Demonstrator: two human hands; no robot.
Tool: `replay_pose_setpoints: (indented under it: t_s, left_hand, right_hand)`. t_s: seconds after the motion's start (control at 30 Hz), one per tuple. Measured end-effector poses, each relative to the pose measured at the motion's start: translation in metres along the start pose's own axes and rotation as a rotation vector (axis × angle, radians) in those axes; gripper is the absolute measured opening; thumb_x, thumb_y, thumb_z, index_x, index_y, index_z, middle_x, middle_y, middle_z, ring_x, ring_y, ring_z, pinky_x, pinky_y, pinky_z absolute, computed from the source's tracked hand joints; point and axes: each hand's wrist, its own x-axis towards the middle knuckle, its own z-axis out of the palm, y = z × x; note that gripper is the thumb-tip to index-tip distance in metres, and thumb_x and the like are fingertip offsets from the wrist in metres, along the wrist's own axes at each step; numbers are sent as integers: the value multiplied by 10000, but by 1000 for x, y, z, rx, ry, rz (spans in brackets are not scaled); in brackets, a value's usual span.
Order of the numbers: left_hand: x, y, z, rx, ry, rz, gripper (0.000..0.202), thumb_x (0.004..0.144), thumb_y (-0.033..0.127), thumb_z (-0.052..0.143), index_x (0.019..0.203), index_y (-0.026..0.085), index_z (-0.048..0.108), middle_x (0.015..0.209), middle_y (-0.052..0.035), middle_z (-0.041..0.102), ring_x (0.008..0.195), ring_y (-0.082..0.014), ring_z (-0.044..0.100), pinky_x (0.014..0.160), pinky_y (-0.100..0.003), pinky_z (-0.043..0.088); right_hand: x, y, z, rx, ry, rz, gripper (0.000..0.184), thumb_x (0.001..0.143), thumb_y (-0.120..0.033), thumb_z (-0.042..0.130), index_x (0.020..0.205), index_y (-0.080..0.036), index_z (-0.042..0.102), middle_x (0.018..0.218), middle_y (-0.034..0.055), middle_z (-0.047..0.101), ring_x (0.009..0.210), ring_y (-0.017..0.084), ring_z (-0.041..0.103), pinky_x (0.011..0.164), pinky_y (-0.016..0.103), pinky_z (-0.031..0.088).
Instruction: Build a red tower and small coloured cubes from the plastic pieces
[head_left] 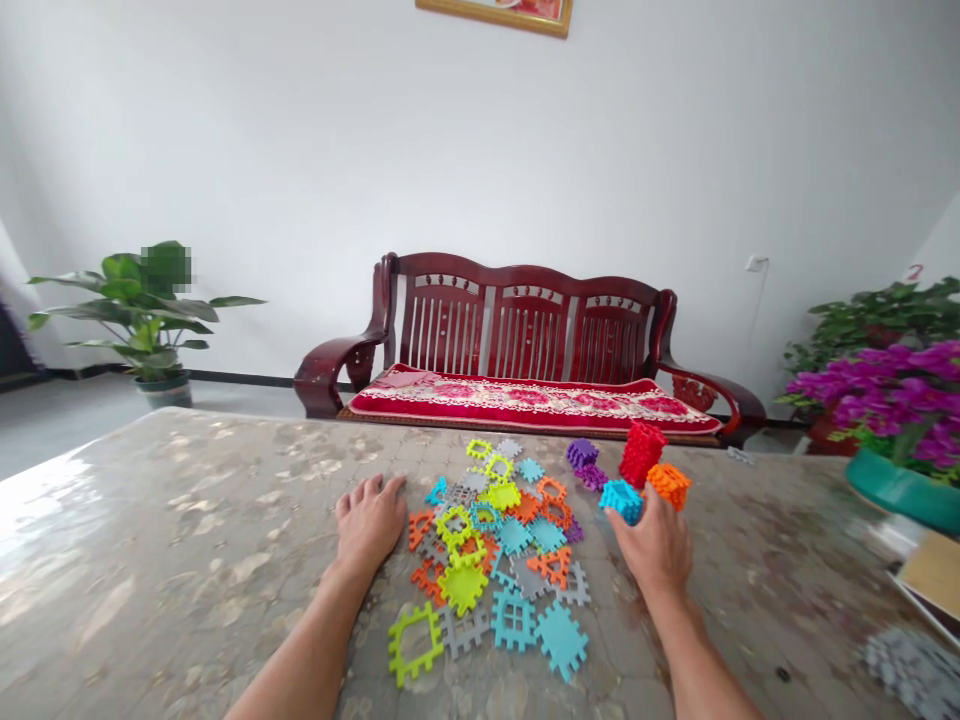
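My left hand (371, 522) lies flat on the table (195, 530), fingers spread, left of a loose spread of plastic interlocking tiles. Among these are a lime-green tile (463, 584), a light-blue tile (562, 640), an orange tile (551, 566) and a grey tile (463, 630). My right hand (658, 545) is closed around a small stack of blue tiles (621, 498), thumb at its front; some fingers are hidden. Just beyond it stand a red stack (642, 452) and an orange stack (670, 484). Purple tiles (582, 454) sit to their left.
A grey tile stack (911, 670) lies at the lower right, near a box-like item (934, 570). Purple flowers in a teal pot (896, 490) stand at the right. Behind the table is a wooden bench (529, 335); a potted plant (154, 320) stands left.
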Motion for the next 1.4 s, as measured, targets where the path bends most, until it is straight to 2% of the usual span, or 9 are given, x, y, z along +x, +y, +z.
replay_pose_setpoints:
  t_s: [0.1,0.2,0.37,0.5,0.67,0.9,1.07,1.27,1.4]
  left_hand:
    - [-1,1,-1,-7,1,-2,469,913,298,375,1333,302,584,1399,-115,542,1270,-284,482,1060,-460,280]
    - [-1,1,-1,-17,8,-7,454,914,303,386,1318,309,593,1392,-110,549,1265,-281,478,1054,-459,279]
    - [-1,0,0,-35,17,0,448,911,296,390,1305,302,604,1384,-110,557,1254,-270,480,1048,-450,278]
    - [-1,-1,1,-42,21,9,461,898,276,394,1308,291,604,1384,-119,556,1269,-274,473,1041,-457,283]
    - [-1,-1,2,-38,28,9,456,900,282,395,1305,285,604,1386,-119,554,1281,-279,464,1042,-465,282]
    - [-1,0,0,-29,19,11,460,902,282,385,1308,283,601,1383,-118,553,1273,-282,468,1035,-467,287]
    - [-1,1,0,-30,24,4,455,902,290,393,1307,291,600,1378,-112,559,1262,-274,473,1032,-456,287]
    - [-1,0,1,-35,21,-1,449,900,290,406,1304,299,601,1374,-114,562,1261,-281,470,1038,-456,284]
    - [0,-1,4,-23,26,0,456,907,303,391,1314,301,595,1383,-119,549,1252,-285,480,1045,-462,280]
  right_hand:
    - [-1,0,0,107,114,-71,563,859,-457,488,1310,-121,512,1234,175,604,1129,319,525,975,428,386]
    - [-3,-6,1,248,122,-195,426,888,-382,448,1216,-154,595,1225,148,623,1147,285,518,1023,414,360]
    - [-17,-39,-3,430,-36,-474,259,891,-326,506,1019,-216,704,1072,87,697,1040,245,574,984,384,408]
    - [-37,-80,-15,490,-204,-679,226,893,-241,537,1022,-274,720,1054,37,702,1040,212,580,950,350,430]
    - [-60,-119,-23,467,-311,-742,277,851,-217,616,1101,-297,704,1071,30,677,1050,214,573,953,359,437]
    - [-71,-134,-15,418,-286,-797,236,794,-175,677,970,-320,740,1054,30,662,1042,241,568,923,389,455]
    - [-66,-130,-11,529,-268,-707,157,864,-222,583,922,-258,724,987,35,697,983,212,612,901,343,465]
    - [-39,-105,1,773,-363,-235,365,890,-433,430,944,-201,707,822,42,734,726,199,688,668,277,502]
    - [-23,-84,10,798,-420,-94,444,834,-478,431,995,-171,709,811,53,744,598,204,675,600,299,512]
